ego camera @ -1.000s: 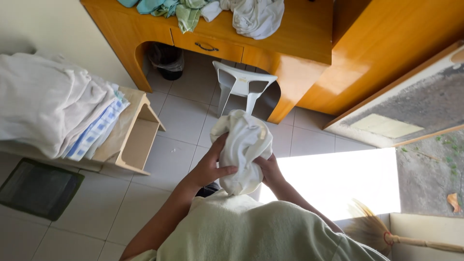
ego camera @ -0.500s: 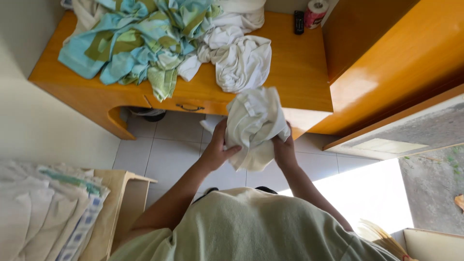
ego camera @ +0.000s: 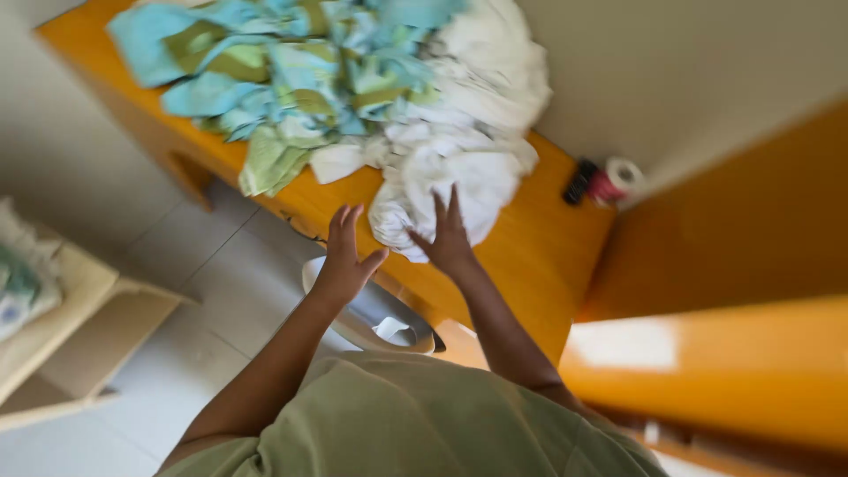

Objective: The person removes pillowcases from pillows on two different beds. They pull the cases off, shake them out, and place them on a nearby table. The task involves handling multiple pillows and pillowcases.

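Observation:
My left hand (ego camera: 346, 256) is spread open in the air at the front edge of an orange wooden desk (ego camera: 539, 247), holding nothing. My right hand (ego camera: 447, 231) is also open, fingers apart, reaching over a crumpled white cloth (ego camera: 442, 181) that lies on the desk; the fingertips are at or just above it. Behind it sits a big heap of blue and green cloths (ego camera: 283, 79) mixed with more white cloth (ego camera: 495, 71).
A small black object (ego camera: 579, 180) and a roll with a red core (ego camera: 616, 179) lie at the desk's back right. A white plastic stool (ego camera: 371, 314) stands below the desk. An orange cupboard (ego camera: 733, 353) rises at right. A low wooden shelf (ego camera: 79, 327) stands at left.
Both hands held a bundled white cloth before; now it lies on the desk and both hands are open. The view has swung up toward the desk.

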